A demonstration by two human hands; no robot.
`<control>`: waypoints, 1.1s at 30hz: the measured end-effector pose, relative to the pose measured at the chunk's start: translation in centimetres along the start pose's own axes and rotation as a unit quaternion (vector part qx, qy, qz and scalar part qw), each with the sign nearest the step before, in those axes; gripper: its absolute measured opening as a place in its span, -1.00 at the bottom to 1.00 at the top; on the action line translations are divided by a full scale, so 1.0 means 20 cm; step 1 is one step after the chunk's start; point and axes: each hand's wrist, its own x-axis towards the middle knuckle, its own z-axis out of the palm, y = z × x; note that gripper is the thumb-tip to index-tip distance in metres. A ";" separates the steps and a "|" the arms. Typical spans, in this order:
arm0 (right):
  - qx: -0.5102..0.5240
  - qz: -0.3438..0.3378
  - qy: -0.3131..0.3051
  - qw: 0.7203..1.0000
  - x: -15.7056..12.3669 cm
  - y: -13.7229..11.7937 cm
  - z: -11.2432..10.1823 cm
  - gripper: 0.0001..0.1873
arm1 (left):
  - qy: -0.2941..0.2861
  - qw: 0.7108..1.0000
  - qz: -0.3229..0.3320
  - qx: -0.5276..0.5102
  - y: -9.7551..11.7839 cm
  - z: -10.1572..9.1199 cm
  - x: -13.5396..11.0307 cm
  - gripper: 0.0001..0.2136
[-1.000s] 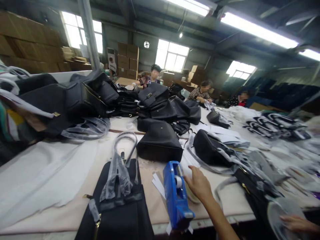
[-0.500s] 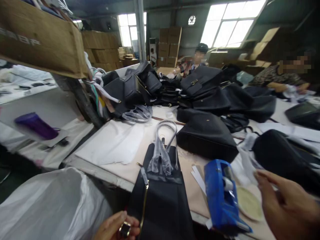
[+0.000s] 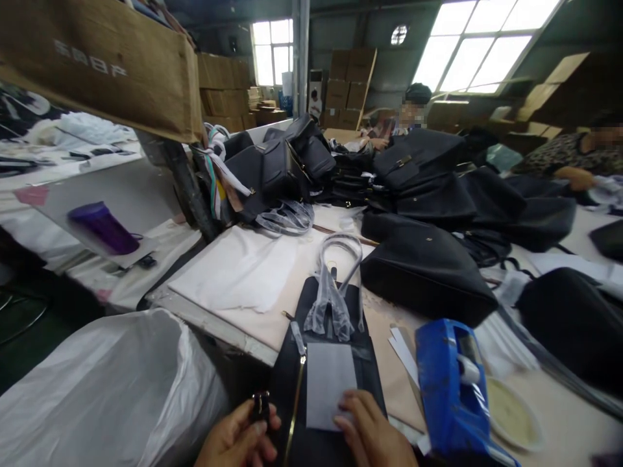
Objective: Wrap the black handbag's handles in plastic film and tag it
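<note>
A black backpack (image 3: 331, 324) lies at the table's front edge, with a gold zipper (image 3: 296, 405) along its left side. Clear plastic wraps its handle straps (image 3: 331, 305). On the bag's front rests a thin, whitish rectangular sheet (image 3: 331, 373). My right hand (image 3: 374, 431) holds this sheet at its lower right corner, fingers on top. Left of the zipper, my left hand (image 3: 238, 438) pinches a small black strap end with a gold-coloured buckle (image 3: 261, 402); most of the strap is hidden by the fingers.
A blue tape dispenser (image 3: 450, 389) and a round pale dish (image 3: 513, 415) stand right of the backpack. More black bags (image 3: 423, 259) are piled behind. A large white plastic sack (image 3: 107, 389) fills the lower left. Two other people work across the table.
My right hand has come from the right side onto the backpack, bringing the whitish sheet onto its front. My left hand has raised the strap end slightly. The view has shifted.
</note>
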 end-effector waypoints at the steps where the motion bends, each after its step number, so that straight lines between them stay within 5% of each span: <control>1: 0.009 0.043 0.021 0.999 0.01 0.00 -0.03 -0.77 | -0.007 0.999 0.007 0.033 0.00 0.00 0.00 -0.58; 7: 0.070 0.165 0.083 0.980 0.10 -0.02 0.02 -0.34 | -0.009 0.979 0.088 0.182 0.07 -0.02 -0.02 -0.71; 10: 0.128 0.250 0.070 0.957 0.14 -0.04 0.05 -0.33 | -0.011 0.966 0.135 0.220 0.10 -0.04 -0.03 -0.79; 13: 0.168 0.314 0.011 0.934 0.20 -0.03 0.01 -0.40 | -0.008 0.974 0.113 0.194 0.09 -0.05 -0.02 -0.82; 18: 0.274 0.287 -0.053 0.916 0.32 -0.04 -0.03 -0.66 | 0.005 0.988 0.068 0.139 0.06 -0.06 -0.02 -0.72; 23: 0.500 0.261 -0.077 0.822 0.32 -0.16 0.01 -0.73 | -0.008 0.988 0.104 0.113 0.06 -0.10 -0.02 -0.79; 28: 0.413 0.191 -0.093 0.885 0.29 -0.27 0.06 -0.91 | -0.006 0.965 0.186 0.183 0.08 -0.11 -0.03 -0.85; 33: 0.388 0.109 -0.152 0.903 0.31 -0.34 0.08 -0.65 | 0.028 0.953 0.201 0.224 0.11 -0.08 -0.05 -0.82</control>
